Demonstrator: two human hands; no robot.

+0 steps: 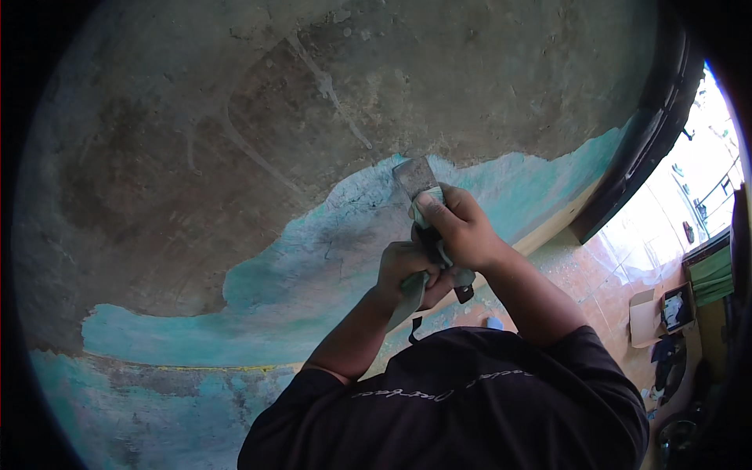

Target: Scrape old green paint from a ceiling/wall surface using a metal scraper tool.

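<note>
My right hand point(468, 235) is closed round a scraper with a broad, worn metal blade point(416, 177). Its thumb presses near the base of the blade, where something pale and greenish shows. The dark handle point(464, 294) sticks out below the hands. Just below and to the left, my left hand point(405, 269) is closed on a pale, cloth-like strip point(413, 291) that hangs toward the wrist. Whether the left fingers also touch the handle is hidden. Past the blade is the ragged upper edge of the turquoise paint point(345, 227), against bare grey-brown wall point(258, 149).
A dark frame point(627, 149) borders a bright opening at the right. On the tiled floor point(564, 266) stands an open cardboard box point(645, 317), beside a dark box with pale contents point(676, 309). Green cloth point(711, 276) hangs nearby. Paint flakes lie below the wall.
</note>
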